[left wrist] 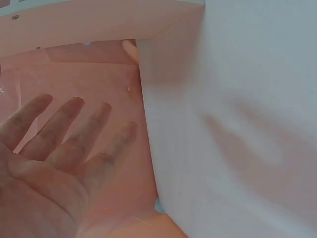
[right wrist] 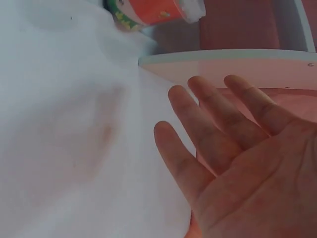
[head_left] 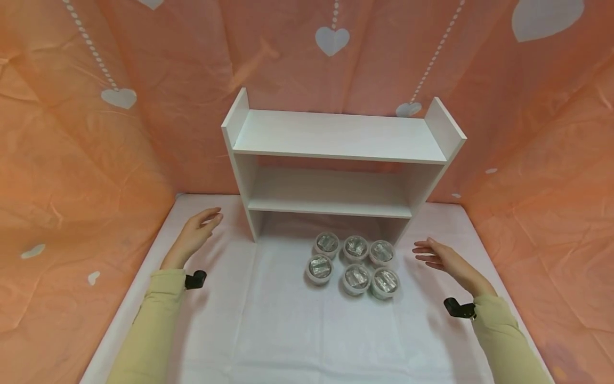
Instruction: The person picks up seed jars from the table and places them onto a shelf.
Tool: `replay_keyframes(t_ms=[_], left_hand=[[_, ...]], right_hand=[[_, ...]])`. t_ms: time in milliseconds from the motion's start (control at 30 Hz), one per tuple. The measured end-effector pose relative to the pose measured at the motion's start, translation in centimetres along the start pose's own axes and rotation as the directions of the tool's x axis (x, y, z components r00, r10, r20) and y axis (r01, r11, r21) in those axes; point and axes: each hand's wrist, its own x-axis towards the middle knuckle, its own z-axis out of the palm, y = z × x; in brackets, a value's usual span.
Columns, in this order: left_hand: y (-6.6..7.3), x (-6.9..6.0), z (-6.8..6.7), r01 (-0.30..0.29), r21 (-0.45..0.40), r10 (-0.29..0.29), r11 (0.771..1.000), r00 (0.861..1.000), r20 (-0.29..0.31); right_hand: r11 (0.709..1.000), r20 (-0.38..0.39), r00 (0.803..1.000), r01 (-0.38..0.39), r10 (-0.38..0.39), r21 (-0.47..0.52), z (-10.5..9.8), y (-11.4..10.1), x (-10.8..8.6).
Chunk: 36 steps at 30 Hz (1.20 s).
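Several small round tubs with clear lids stand in two rows on the white tabletop, at the front of a white shelf unit. Silvery packets show through their lids. My left hand hovers left of the shelf, holding nothing; its fingers are spread and fairly straight in the left wrist view. To the right of the tubs, my right hand is also bare, its fingers extended toward them without touching. In the right wrist view one tub shows a red and green label.
The shelf unit has a top board, a middle board and upright side panels. Orange-pink cloth with white hearts hangs behind and at both sides. A black wrist device sits on each forearm.
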Motion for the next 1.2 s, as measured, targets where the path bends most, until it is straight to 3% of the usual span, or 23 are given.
replay_keyframes(t_ms=[200, 467, 833, 1067, 1200], left_hand=[[-0.3, -0.2, -0.1, 0.027, -0.164, -0.025, 0.986, 1.0, 0.014], [0.1, -0.1, 0.1, 0.031, -0.342, -0.023, 0.939, 0.999, 0.027], [1.9, 0.1, 0.4, -0.076, -0.41, 0.05, 0.909, 0.996, -0.074], [3.0, 0.6, 0.6, -0.125, -0.472, 0.081, 0.873, 0.99, -0.113], [3.5, 1.0, 0.8, -0.143, -0.484, 0.091, 0.863, 0.987, -0.129]], right_hand=[[0.984, 0.044, 0.995, 0.084, -0.092, 0.159, 0.7, 0.4, -0.6], [0.949, 0.091, 0.981, 0.141, -0.173, 0.283, 2.0, 0.8, -1.1], [0.94, 0.124, 0.968, 0.177, -0.22, 0.292, 3.9, 1.2, -1.0], [0.951, 0.121, 0.976, 0.142, -0.18, 0.273, 4.6, 1.6, -0.8], [0.95, 0.127, 0.977, 0.127, -0.169, 0.284, 5.0, 1.9, -0.9]])
